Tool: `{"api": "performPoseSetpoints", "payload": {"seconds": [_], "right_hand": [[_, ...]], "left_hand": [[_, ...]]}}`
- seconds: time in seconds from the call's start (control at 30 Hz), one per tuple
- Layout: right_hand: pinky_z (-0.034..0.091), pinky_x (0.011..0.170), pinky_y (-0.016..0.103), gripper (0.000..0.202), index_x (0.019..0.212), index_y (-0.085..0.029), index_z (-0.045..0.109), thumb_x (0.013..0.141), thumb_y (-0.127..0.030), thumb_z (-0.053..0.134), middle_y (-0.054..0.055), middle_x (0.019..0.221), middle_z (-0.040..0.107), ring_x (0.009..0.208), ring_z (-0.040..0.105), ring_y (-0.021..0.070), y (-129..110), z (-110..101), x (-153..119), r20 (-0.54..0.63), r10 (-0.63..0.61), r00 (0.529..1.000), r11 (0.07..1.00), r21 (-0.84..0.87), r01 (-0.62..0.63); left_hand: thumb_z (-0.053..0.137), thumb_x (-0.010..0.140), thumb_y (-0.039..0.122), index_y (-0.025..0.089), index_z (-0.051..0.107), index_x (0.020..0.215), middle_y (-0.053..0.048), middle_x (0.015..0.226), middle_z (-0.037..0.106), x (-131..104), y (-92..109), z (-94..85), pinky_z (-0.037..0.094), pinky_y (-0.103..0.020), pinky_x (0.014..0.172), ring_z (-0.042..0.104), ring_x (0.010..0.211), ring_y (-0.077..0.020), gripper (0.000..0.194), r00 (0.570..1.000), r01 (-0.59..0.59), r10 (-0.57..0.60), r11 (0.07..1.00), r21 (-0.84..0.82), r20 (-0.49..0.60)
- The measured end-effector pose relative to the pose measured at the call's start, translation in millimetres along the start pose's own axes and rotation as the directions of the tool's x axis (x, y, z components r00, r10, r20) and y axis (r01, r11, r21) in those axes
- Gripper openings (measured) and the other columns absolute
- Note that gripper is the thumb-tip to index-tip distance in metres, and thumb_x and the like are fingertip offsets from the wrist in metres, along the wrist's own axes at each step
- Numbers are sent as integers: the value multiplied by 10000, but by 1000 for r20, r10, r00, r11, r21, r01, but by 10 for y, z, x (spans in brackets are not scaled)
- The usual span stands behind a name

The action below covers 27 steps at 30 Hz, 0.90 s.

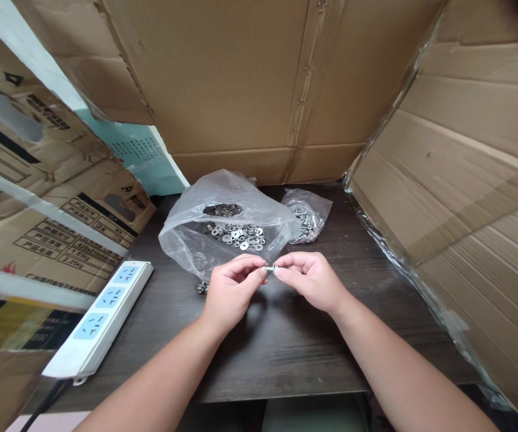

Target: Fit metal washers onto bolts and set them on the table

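Over the dark table, a small silver bolt [269, 269] is held level between my two hands. Thumb and fingertips of my left hand [234, 291] pinch its left end. My right hand [315, 281] pinches the other end; a small metal piece, perhaps a nut or washer, shows at those fingertips. Just beyond my hands lies an open clear plastic bag [182, 225] with many loose washers and nuts [240, 235] in it. A few small metal parts [201, 288] sit on the table beside my left hand.
A smaller clear bag of bolts [306, 225] lies behind my right hand. At the left stands a white power strip [101, 318] with a black cable. Cardboard walls [240, 78] enclose the dark wooden table [295, 366] at the back and both sides.
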State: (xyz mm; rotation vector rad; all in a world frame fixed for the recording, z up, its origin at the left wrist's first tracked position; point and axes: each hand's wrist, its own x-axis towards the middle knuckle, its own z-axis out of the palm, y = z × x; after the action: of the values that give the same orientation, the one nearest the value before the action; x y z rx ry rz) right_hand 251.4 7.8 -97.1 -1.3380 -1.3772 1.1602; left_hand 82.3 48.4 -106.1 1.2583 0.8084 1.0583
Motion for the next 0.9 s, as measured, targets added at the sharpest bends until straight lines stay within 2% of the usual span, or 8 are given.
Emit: {"api": "performPoseSetpoints", "payload": {"seconds": [0.1,0.2,0.37,0.53,0.63,0.73,0.83,0.9], "right_hand": [[210,406,122,420,864,-62,625,751,-466,630,-31,491,367,417,288,-18,11,5,5,34,36,999,996,82,-38],[175,371,134,404,811,-80,585,723,-469,650,-56,440,290,376,238,-9,20,8,10,92,122,988,964,226,-140],[113,350,122,362,751,-119,488,684,-416,685,-86,439,181,370,147,-16,11,-20,17,252,265,931,845,405,-350],[100,333,119,349,726,-135,424,711,-389,663,-90,472,121,368,112,-18,5,-24,28,336,294,895,767,476,-431],[100,334,121,357,731,-132,436,736,-425,640,-85,467,139,369,121,-14,-2,-7,33,314,290,904,796,446,-410],[103,339,128,402,768,-125,487,758,-509,604,-80,456,163,369,137,-9,-11,-2,32,195,269,943,869,373,-325],[135,357,134,478,913,-118,554,754,-568,588,-75,454,209,373,182,-4,-12,-14,17,52,177,983,942,281,-184],[179,392,129,515,1015,-114,567,738,-545,623,-68,474,262,401,221,-11,-11,-19,-2,7,89,996,978,190,-88]], "left_hand": [[725,683,262,137,684,761,-6,833,603,-19,30,3,522,-160,615,606,616,-43,153,998,-58,57,996,73,23],[699,708,262,128,684,766,-18,819,606,-33,46,11,521,-162,626,604,636,-44,146,993,-109,101,985,134,61],[680,727,259,130,691,784,-41,836,622,-40,39,16,518,-177,670,610,731,-65,142,985,-160,145,967,200,89],[683,726,260,132,692,780,-44,837,630,-38,42,10,512,-175,701,610,771,-68,139,984,-170,155,964,206,88],[691,718,258,129,692,778,-42,828,628,-33,55,13,513,-168,689,610,752,-64,141,987,-152,140,970,188,78],[693,716,262,133,690,764,-25,808,613,-24,54,11,509,-155,645,602,682,-49,137,992,-118,110,982,149,55],[726,684,269,147,691,764,-9,836,607,-13,23,-2,513,-159,611,593,623,-40,150,999,-50,50,997,64,10],[745,663,271,154,692,771,-7,865,613,-8,-6,-14,522,-169,620,601,629,-46,168,1000,-5,5,1000,11,-10]]}}
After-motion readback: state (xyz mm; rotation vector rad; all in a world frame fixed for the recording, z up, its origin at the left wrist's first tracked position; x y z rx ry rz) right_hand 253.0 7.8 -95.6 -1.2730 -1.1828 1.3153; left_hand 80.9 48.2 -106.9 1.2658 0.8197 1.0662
